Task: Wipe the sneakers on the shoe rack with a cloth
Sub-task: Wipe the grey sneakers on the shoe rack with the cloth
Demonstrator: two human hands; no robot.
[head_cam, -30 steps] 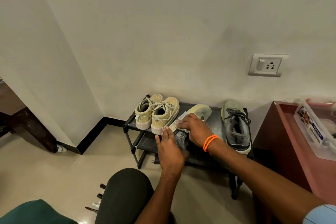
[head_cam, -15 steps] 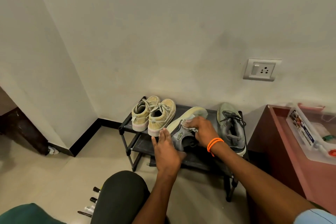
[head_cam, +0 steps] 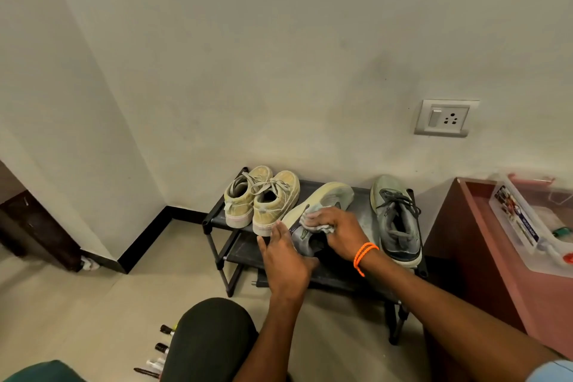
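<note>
Shoes and a cloth on the shoe rack [head_cam: 362, 198]

A tan pair [head_cam: 262, 197] sits on its left end, a gray sneaker [head_cam: 395, 220] on its right; between them one tipped sneaker [head_cam: 322, 200] lies under a crumpled pale cloth [head_cam: 313, 220].

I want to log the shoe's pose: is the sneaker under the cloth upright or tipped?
Tipped on its side: the grey sneaker shows its pale sole edge, unlike its upright mate.

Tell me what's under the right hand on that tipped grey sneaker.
A pale crumpled cloth sits under the right hand, pressed against the tipped grey sneaker. The hand covers most of the cloth and the sneaker's side beneath, so that patch can't be seen.
</note>
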